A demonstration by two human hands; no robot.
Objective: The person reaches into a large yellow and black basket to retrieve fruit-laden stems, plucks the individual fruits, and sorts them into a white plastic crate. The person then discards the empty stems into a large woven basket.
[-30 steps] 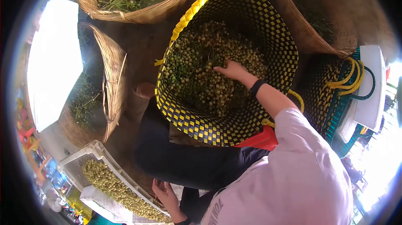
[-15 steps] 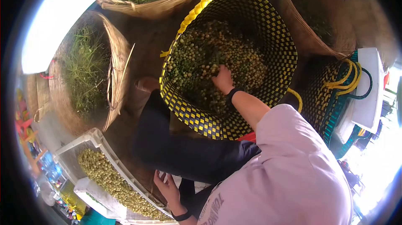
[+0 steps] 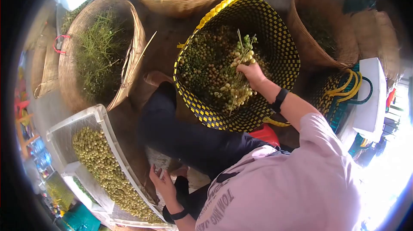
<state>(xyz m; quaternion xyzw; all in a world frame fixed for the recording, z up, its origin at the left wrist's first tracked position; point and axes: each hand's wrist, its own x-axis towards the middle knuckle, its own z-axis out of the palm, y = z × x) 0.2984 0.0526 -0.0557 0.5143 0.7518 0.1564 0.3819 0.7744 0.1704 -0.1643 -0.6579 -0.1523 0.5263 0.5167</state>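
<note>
My right hand (image 3: 253, 75) is closed round a bunch of stems with round green and yellowish fruits (image 3: 241, 87), held over the black-and-yellow woven basket (image 3: 285, 37). Many more such fruits (image 3: 200, 59) lie inside that basket. Low in the view, my left hand (image 3: 163, 186) holds nothing, its fingers apart and curved, beside the white mesh-bottomed tray (image 3: 112, 138). A heap of loose round fruits (image 3: 103, 162) rests in the tray.
A wicker basket of green stems (image 3: 71, 65) stands at the left, another with fruits on stems (image 3: 185, 5) at the top. A third wicker basket (image 3: 301, 29) is at the right, near a white box (image 3: 371, 97). A red stool (image 3: 266, 135) shows beneath the woven basket.
My right hand has risen from the fruits in the woven basket with a bunch in its grip. My left hand stays low by the tray. The whole view has shifted slightly.
</note>
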